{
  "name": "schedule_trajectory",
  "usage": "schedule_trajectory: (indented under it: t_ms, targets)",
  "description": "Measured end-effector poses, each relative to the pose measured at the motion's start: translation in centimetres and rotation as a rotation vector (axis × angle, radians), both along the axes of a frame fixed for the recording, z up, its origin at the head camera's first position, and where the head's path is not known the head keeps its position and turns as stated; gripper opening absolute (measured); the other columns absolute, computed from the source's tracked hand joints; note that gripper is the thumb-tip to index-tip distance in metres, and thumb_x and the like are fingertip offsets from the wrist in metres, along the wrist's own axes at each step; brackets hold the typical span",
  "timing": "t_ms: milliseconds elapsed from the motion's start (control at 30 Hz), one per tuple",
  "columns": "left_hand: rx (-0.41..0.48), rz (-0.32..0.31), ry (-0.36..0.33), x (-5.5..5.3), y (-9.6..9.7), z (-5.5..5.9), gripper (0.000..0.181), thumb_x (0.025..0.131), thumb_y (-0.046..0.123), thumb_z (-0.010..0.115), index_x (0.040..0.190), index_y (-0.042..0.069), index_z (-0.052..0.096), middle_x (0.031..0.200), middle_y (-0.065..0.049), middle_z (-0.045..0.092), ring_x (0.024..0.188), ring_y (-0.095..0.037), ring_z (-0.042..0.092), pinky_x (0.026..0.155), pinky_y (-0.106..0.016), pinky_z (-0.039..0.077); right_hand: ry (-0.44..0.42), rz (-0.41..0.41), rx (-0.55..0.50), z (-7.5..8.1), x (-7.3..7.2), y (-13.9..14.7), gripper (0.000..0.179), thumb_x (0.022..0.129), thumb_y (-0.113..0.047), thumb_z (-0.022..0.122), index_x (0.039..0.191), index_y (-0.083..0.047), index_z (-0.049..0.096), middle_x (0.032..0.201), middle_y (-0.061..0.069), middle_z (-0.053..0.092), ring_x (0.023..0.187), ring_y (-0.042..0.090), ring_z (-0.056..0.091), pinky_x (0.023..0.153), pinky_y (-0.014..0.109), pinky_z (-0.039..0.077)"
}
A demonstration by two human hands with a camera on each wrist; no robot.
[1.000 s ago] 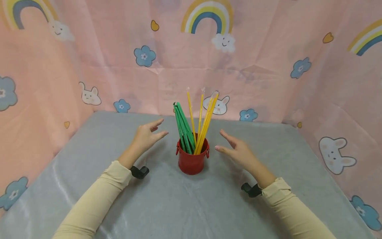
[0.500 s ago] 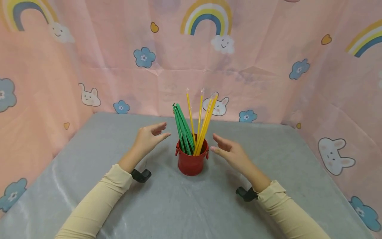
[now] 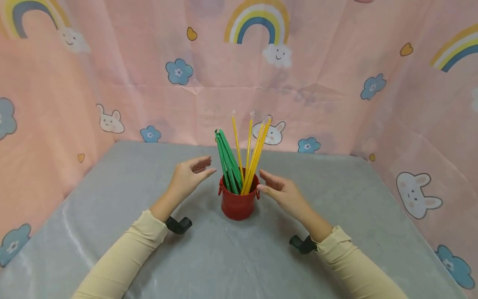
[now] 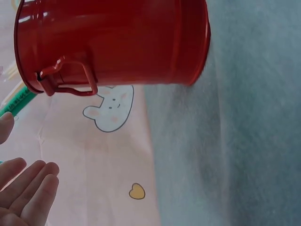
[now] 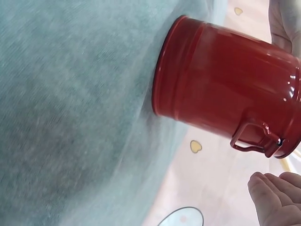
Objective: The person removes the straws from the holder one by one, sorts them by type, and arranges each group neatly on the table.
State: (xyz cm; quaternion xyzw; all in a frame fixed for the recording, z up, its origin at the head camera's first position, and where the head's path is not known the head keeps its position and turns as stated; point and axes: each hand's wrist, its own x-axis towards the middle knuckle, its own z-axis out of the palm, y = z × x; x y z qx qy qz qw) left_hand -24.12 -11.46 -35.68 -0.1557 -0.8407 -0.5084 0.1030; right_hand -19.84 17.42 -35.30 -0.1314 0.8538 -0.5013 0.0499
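A small red metal bucket [image 3: 237, 206] with a loop handle on each side stands upright on the grey tabletop. Several green pencils [image 3: 228, 162] lean to the left in it, and yellow sticks with clear tips [image 3: 257, 155] lean to the right. To the left of the bucket my left hand [image 3: 188, 176] hovers with fingers extended and thumb apart, holding nothing. On the other side my right hand [image 3: 281, 191] is close to the rim, its thumb tip right by the side handle [image 5: 254, 136]. In the left wrist view, the fingers [image 4: 35, 188] sit below the bucket's handle.
A grey cloth [image 3: 239, 261] covers the table. Behind and at both sides hangs a pink curtain [image 3: 149, 70] printed with rainbows, flowers and rabbits. Black wrist cameras [image 3: 179, 225] are strapped under both wrists.
Both hands have moved inward toward the bucket, the right one farther and now near its rim. The bucket and its contents have stayed in place.
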Motion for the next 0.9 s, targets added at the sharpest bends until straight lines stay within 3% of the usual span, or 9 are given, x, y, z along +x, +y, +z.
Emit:
schedule_trajectory:
  t_ms: [333,567,900]
  targets:
    - [0.076,-0.009,-0.046,0.2,0.9,0.4,0.045,0.088,0.022,0.077,0.128,0.005,0.067,0.121,-0.016,0.071,0.11,-0.029,0.07,0.091,-0.036,0.059,0.0,-0.005,-0.042,0.1,-0.4,-0.8,0.06,0.098,-0.029,0.064,0.15,-0.006,0.044,0.152,0.015,0.047,0.141,0.032,0.045,0.106,0.047,0.047]
    - [0.104,-0.021,-0.027,0.6,1.7,0.5,0.044,0.089,0.021,0.076,0.127,0.002,0.067,0.119,-0.016,0.072,0.11,-0.027,0.071,0.091,-0.036,0.059,0.01,-0.039,-0.05,0.0,-0.1,-1.2,0.057,0.098,-0.031,0.064,0.147,-0.008,0.049,0.147,0.014,0.053,0.137,0.032,0.051,0.105,0.047,0.049]
    - [0.159,-0.022,-0.053,0.9,2.2,0.3,0.037,0.089,0.022,0.076,0.122,0.007,0.07,0.115,-0.012,0.074,0.107,-0.024,0.071,0.091,-0.031,0.059,0.014,-0.084,-0.1,0.0,0.2,-1.7,0.049,0.098,-0.024,0.064,0.142,-0.006,0.054,0.14,0.015,0.059,0.132,0.03,0.056,0.105,0.046,0.049]
